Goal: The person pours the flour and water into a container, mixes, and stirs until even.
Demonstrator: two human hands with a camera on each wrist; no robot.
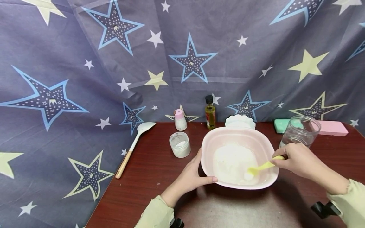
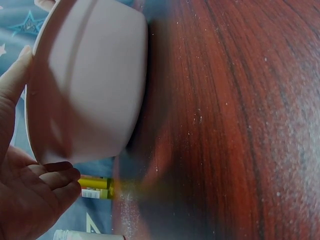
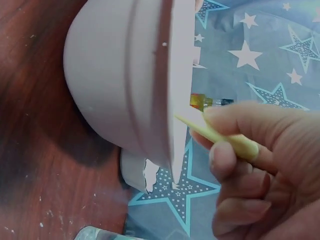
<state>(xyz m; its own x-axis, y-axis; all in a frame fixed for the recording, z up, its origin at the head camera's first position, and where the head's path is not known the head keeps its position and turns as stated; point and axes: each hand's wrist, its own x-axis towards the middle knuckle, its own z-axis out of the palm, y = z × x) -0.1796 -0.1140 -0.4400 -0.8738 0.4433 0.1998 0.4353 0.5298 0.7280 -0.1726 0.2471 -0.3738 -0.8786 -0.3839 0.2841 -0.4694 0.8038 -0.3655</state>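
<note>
A pink bowl [image 1: 263, 144] sits on the dark red wooden table [image 1: 148, 177], near the front edge and right of centre. It holds a mound of white powder [image 1: 232, 160].

Left hand [image 1: 191, 177]: cupped against the bowl's near left wall, thumb lying along the rim, fingers curled under the side. The left wrist view confirms contact, with the palm and fingertips [image 2: 57, 172] touching the bowl's outer wall [image 2: 85, 85].

Right hand [image 1: 299, 160]: pinches the handle of a yellow spoon [image 1: 263, 166] between thumb and fingers. The spoon crosses the bowl's right rim and its head rests in the powder. In the right wrist view the handle [image 3: 220, 135] passes just over the rim [image 3: 177, 90].

Behind the bowl, along the star-printed backdrop [image 1: 85, 63]:
- a small white container with a pink cap [image 1: 180, 119];
- a small oil bottle with a black cap [image 1: 210, 112];
- a white scalloped dish [image 1: 240, 121], just behind the bowl.

A short round jar [image 1: 180, 144], apparently holding white powder, stands just left of the bowl. A clear glass jar [image 1: 299, 130] stands tilted just beyond the right hand. A white spoon with a wooden handle [image 1: 134, 147] lies at the table's left edge. A green block [image 1: 280, 125] and a pink block [image 1: 333, 128] lie at the far right.
</note>
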